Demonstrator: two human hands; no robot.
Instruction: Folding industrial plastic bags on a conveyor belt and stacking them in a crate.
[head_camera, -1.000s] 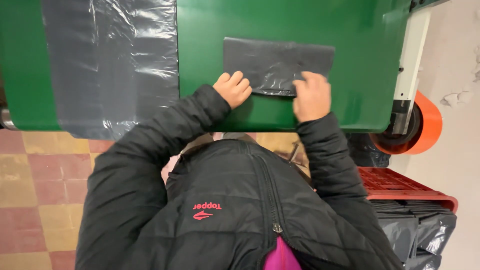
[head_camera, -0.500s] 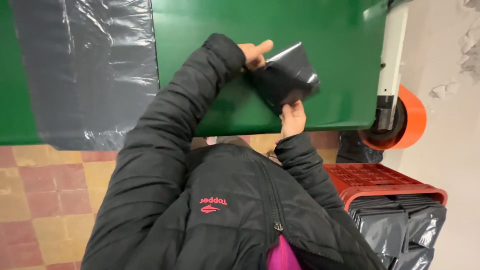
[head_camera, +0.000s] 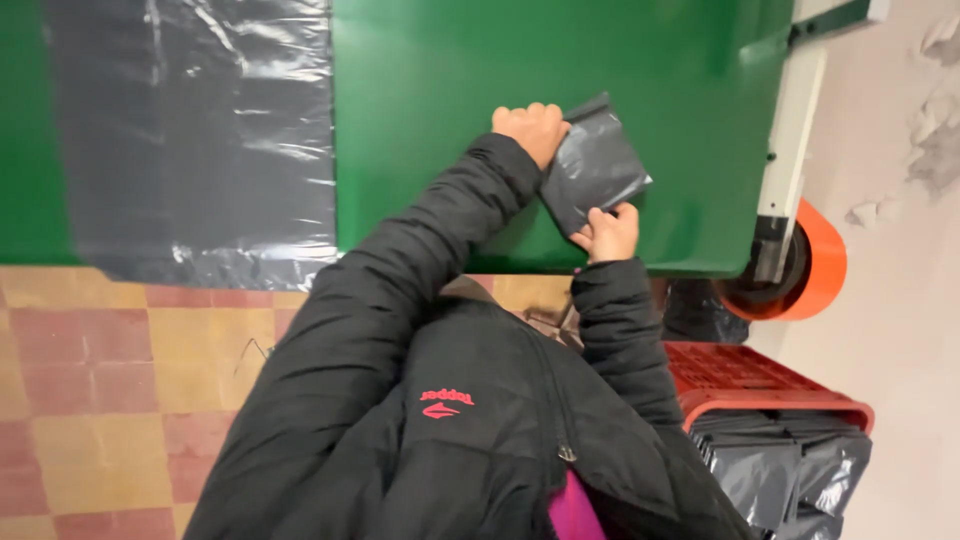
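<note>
A folded dark grey plastic bag (head_camera: 592, 172) is held tilted just above the green table (head_camera: 440, 120), near its front edge. My left hand (head_camera: 530, 128) pinches the bag's upper left corner. Gripping the bag's lower corner from below is my right hand (head_camera: 606, 232). Both arms are in black padded jacket sleeves, and the left sleeve crosses the table edge.
A large grey plastic sheet (head_camera: 190, 140) lies spread over the table's left part. At the lower right a red crate (head_camera: 760, 385) stands over stacks of folded grey bags (head_camera: 780, 470). An orange roll (head_camera: 815, 265) on a white post (head_camera: 790, 150) stands at the table's right end. The floor is tiled (head_camera: 110, 370).
The bag lay flat and wide under both hands on the table. It is now folded smaller and lifted at a tilt, and my hands have closed in on its corners.
</note>
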